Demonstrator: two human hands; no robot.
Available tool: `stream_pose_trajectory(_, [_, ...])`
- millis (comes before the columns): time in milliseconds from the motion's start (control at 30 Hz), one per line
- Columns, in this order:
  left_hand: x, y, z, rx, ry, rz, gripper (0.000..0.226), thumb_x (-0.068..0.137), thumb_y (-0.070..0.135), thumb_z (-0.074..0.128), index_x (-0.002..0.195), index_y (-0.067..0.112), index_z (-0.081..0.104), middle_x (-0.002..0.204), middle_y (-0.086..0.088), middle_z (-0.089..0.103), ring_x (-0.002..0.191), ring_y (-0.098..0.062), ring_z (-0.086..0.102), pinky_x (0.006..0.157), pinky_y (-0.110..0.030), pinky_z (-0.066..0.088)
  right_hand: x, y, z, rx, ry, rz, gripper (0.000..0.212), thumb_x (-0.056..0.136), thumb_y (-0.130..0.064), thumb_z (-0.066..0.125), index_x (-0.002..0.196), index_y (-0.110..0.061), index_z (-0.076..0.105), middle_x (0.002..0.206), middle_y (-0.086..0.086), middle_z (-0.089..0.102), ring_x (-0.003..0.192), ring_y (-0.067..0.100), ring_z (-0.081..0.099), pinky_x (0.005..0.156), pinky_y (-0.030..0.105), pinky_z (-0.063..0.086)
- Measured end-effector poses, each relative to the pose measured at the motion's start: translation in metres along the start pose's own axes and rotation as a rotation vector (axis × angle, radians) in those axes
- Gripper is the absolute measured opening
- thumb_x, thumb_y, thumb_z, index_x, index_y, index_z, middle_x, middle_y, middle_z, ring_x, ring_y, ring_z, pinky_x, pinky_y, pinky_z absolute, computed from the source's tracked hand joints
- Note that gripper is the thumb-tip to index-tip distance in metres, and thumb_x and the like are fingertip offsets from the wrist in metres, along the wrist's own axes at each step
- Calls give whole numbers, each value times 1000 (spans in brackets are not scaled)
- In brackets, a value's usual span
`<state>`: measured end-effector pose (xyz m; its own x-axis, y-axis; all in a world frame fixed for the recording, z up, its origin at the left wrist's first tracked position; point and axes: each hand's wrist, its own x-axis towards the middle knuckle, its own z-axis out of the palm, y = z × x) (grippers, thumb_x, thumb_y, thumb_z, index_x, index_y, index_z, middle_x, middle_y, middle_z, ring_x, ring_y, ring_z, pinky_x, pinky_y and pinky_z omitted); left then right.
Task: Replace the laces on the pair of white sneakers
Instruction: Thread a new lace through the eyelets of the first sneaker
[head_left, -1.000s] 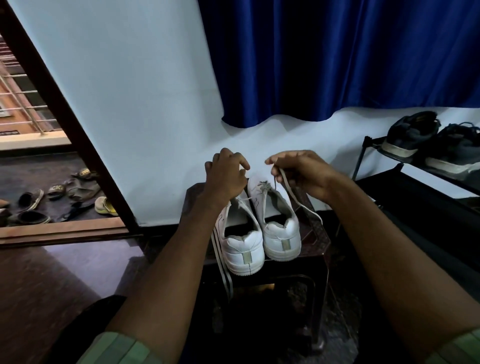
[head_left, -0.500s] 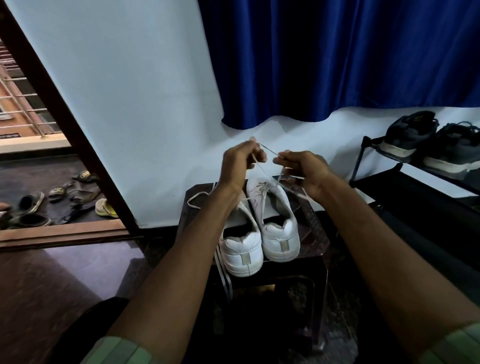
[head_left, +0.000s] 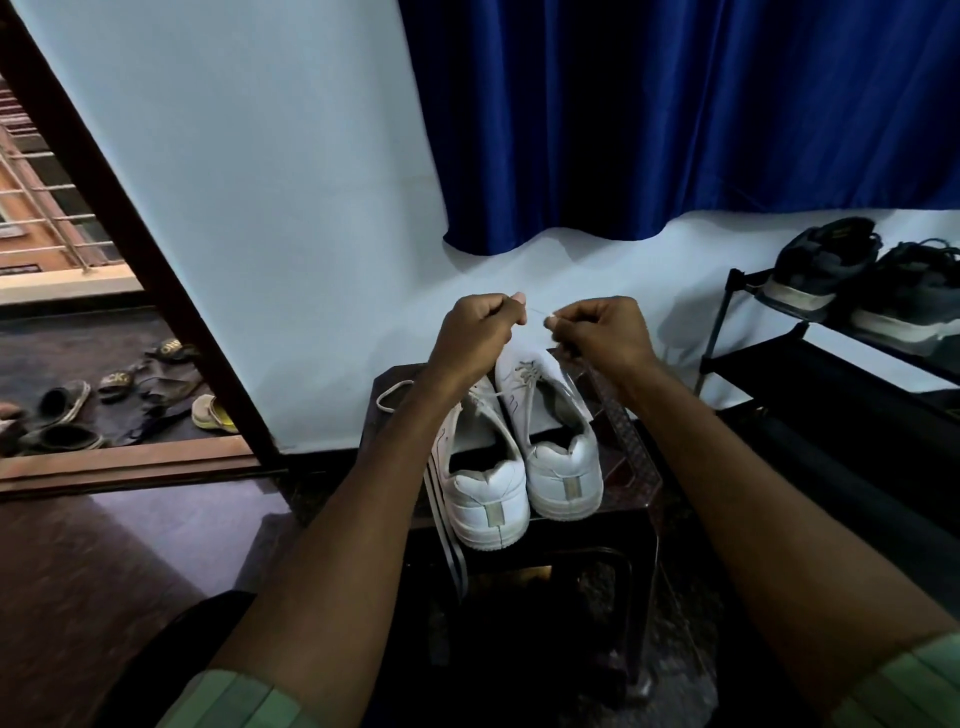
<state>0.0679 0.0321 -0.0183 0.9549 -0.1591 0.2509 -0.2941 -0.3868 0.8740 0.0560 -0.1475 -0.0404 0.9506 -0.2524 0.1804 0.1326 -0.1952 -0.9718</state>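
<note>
Two white sneakers stand heel-toward-me on a dark stool (head_left: 631, 470): the left sneaker (head_left: 480, 493) and the right sneaker (head_left: 563, 467). My left hand (head_left: 480, 332) and my right hand (head_left: 602, 327) are raised above the shoes' toes, both pinching a white lace (head_left: 537, 310) stretched between them. The lace runs down from my right hand to the right sneaker's eyelets. A loose lace loop (head_left: 395, 397) lies on the stool left of the shoes. Flat grey laces (head_left: 449, 545) hang over the stool's front edge.
A blue curtain (head_left: 675, 119) hangs on the white wall behind. A black shoe rack (head_left: 779, 358) at the right holds dark shoes (head_left: 857, 280). An open doorway at the left shows several sandals (head_left: 119, 395) on the floor outside.
Both hands rose from the shoes' tongues to above the toes and came closer together, drawing the lace taut between the fingertips.
</note>
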Motion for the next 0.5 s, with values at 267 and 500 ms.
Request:
stream_pose_trajectory(267, [4,-7,-8,198,31,27,35,102,39,57,76,24,74,47,15,51,48,-2,47,62,-27,38,2,4,-8,-131,-31,-4,27,83,6,75,106,-7,79,88,8,77,55,21,70,57,36,63])
stream_pose_trajectory(500, [4,-12,-6,326,-19,77,36,101,44,59,71,28,73,49,19,56,54,-6,51,67,-30,43,-2,-3,-4,-32,-76,-33,6,85,6,77,90,3,78,80,23,76,60,20,72,75,44,65])
